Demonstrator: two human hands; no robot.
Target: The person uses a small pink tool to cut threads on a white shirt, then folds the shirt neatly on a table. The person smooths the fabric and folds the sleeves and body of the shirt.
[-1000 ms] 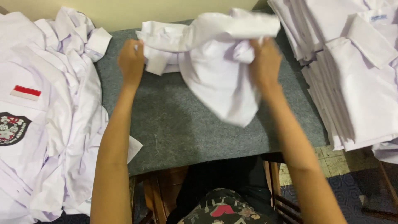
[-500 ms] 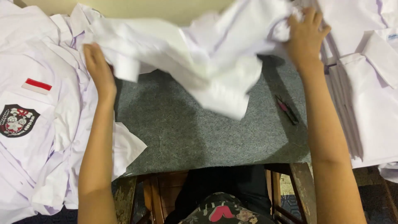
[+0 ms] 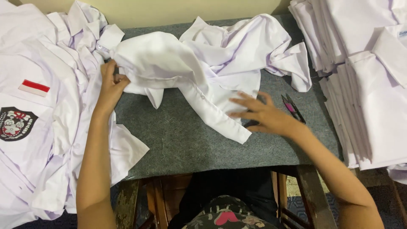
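Plainly soft and light, the crumpled white shirt (image 3: 203,68) lies on the grey felt-topped table (image 3: 190,140); it looks best taken by collar or hem. The left hand (image 3: 111,85) pinches its edge shut, while the right hand (image 3: 265,114) presses flat, fingers spread, beside pink-handled snips (image 3: 292,108).

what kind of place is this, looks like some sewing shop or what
Probably a garment finishing or tailoring workroom for uniforms. A loose heap of white shirts with sewn badges lies on one side, a folded stack on the other, and thread snips sit on the grey felt-topped table by the right hand.
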